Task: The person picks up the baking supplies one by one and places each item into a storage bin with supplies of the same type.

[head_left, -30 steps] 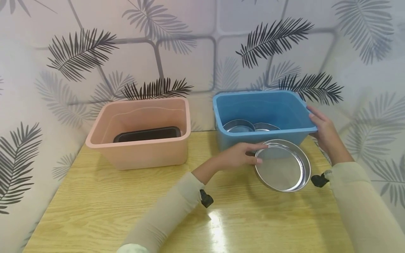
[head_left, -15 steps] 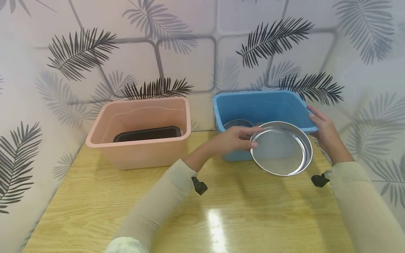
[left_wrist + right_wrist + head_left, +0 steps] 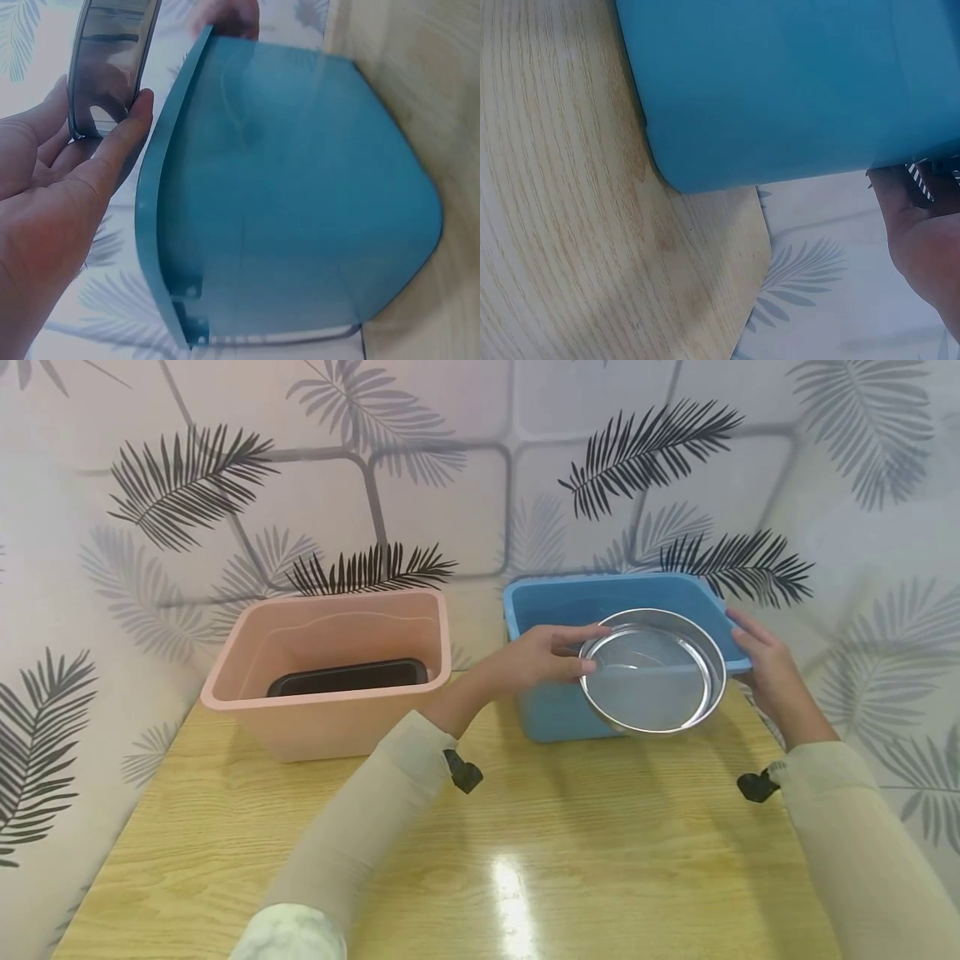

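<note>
My left hand pinches the left rim of a round, shallow metal sieve between thumb and fingers. The blue bin's rim shows faintly through its fine mesh. In the head view the sieve is tilted and overlaps the front wall and opening of the blue bin. The left wrist view shows the sieve's shiny side wall between the fingers, beside the bin's rim. At the bin's right end, my right hand grips the rim. In the right wrist view that hand is partly cut off by the frame.
A pink bin stands at the left, with a dark rectangular pan inside. Both bins rest on a wooden table against a leaf-patterned wall. The sieve hides much of the blue bin's inside.
My left hand has raised the sieve from in front of the blue bin, up and slightly left, to its opening. The right hand stays on the bin's rim.
</note>
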The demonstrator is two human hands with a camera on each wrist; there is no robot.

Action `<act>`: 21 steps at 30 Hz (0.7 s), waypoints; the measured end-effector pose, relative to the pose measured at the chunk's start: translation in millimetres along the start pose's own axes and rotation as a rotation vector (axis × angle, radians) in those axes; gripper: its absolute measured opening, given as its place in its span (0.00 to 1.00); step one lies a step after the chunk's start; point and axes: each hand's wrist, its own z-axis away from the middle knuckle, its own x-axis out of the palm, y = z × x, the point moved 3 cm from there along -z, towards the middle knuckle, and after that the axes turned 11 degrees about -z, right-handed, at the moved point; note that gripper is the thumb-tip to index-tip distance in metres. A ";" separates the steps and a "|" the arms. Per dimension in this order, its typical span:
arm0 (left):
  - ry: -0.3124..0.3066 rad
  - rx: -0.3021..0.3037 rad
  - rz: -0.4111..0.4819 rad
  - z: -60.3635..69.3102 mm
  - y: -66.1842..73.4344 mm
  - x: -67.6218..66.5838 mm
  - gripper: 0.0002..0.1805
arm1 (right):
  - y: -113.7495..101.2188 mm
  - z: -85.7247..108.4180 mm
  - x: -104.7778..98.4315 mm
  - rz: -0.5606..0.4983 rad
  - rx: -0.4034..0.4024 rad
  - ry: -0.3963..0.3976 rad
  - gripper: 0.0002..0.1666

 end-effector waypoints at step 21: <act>0.162 -0.097 -0.042 -22.2 -37.8 -76.6 0.34 | 0.3 -1.7 0.3 -0.032 -0.006 -0.024 0.35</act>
